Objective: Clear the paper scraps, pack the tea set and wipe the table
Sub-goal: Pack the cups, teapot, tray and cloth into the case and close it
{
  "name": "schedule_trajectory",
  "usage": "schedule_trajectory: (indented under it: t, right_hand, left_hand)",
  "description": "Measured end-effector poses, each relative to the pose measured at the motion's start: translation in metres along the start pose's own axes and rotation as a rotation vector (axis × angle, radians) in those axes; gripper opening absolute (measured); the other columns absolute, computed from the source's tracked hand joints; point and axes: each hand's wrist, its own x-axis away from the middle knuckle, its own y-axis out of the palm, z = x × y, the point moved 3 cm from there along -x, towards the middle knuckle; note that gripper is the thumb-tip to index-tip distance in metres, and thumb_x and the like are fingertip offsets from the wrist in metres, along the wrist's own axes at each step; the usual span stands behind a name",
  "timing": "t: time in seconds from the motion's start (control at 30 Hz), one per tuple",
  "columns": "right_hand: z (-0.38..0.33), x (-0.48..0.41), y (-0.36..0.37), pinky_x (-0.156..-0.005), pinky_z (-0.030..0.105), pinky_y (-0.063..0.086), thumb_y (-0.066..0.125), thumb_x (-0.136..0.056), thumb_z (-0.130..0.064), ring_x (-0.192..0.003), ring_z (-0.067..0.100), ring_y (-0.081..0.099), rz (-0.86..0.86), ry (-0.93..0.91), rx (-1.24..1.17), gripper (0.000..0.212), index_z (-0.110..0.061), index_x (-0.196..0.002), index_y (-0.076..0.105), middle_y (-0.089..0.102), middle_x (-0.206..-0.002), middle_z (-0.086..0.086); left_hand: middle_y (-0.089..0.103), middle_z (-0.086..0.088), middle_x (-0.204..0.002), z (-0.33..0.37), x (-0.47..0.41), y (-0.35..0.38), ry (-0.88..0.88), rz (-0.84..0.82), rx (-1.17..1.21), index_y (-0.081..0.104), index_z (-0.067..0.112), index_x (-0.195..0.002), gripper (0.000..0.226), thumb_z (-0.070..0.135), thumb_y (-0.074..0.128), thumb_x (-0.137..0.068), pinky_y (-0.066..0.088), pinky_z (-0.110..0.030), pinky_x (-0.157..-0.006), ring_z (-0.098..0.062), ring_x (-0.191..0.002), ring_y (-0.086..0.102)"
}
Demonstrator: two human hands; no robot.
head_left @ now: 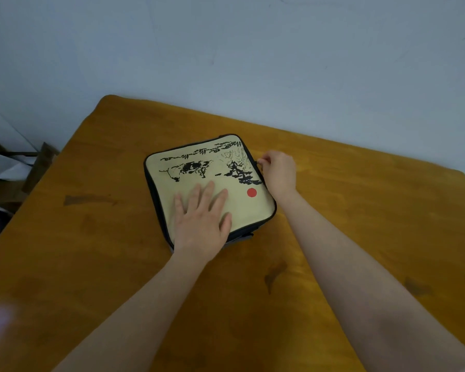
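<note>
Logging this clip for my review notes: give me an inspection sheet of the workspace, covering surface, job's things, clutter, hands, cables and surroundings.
Surface: wooden table, orange-brown, with a few dark marks.
Job's things: tea set case, square, beige printed lid with a red dot, dark sides, lid down; contents hidden.
Clutter: nothing seen.
Hands: left hand flat on the lid, fingers straight; right hand pinches the zip pull at the case's right edge.
Cables: nothing seen.
Surroundings: pale wall behind; brown and white items off the table's left edge, too unclear to name.
</note>
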Motion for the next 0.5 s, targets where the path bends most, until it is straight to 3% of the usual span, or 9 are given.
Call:
schedule_trajectory:
  t: [0.13, 0.3, 0.4, 0.5]
  right_hand:
    - [-0.020, -0.039, 0.013, -0.076, 0.026, 0.046, 0.062, -0.088, -0.006, -0.080, 0.014, 0.061, 0.006, 0.079, -0.141, 0.012, -0.008, -0.084, 0.073, 0.072, -0.089, 0.003]
    - [-0.031, -0.079, 0.032, -0.081, 0.039, 0.058, 0.069, -0.083, -0.003, -0.084, 0.020, 0.069, -0.120, 0.372, -0.499, 0.018, -0.013, -0.069, 0.070, 0.073, -0.086, 0.003]
    - [-0.042, -0.091, 0.032, -0.091, 0.038, 0.054, 0.072, -0.081, -0.004, -0.094, 0.018, 0.066, -0.229, 0.353, -0.498, 0.013, -0.012, -0.072, 0.070, 0.072, -0.092, 0.003]
    - [-0.060, -0.102, 0.031, -0.094, 0.036, 0.051, 0.070, -0.081, -0.003, -0.099, 0.016, 0.064, -0.326, 0.233, -0.380, 0.019, -0.015, -0.067, 0.069, 0.071, -0.091, 0.000]
  left_hand:
    - [0.002, 0.003, -0.162, -0.001, 0.001, 0.001, 0.004, 0.036, 0.003, 0.007, 0.037, -0.152, 0.058, 0.054, 0.012, -0.097, 0.000, -0.056, -0.117, -0.024, -0.149, -0.001]
    - [0.011, 0.003, -0.161, -0.003, 0.000, 0.004, 0.009, 0.044, 0.030, 0.016, 0.035, -0.151, 0.060, 0.054, 0.013, -0.094, 0.005, -0.058, -0.116, -0.025, -0.149, 0.006]
    - [0.024, 0.000, -0.158, -0.003, 0.000, 0.005, 0.008, 0.065, 0.054, 0.030, 0.032, -0.149, 0.059, 0.052, 0.022, -0.094, 0.014, -0.060, -0.114, -0.027, -0.147, 0.018]
    - [0.025, 0.000, -0.158, -0.003, 0.000, 0.007, 0.012, 0.080, 0.073, 0.032, 0.030, -0.148, 0.058, 0.052, 0.026, -0.094, 0.015, -0.061, -0.114, -0.027, -0.146, 0.019]
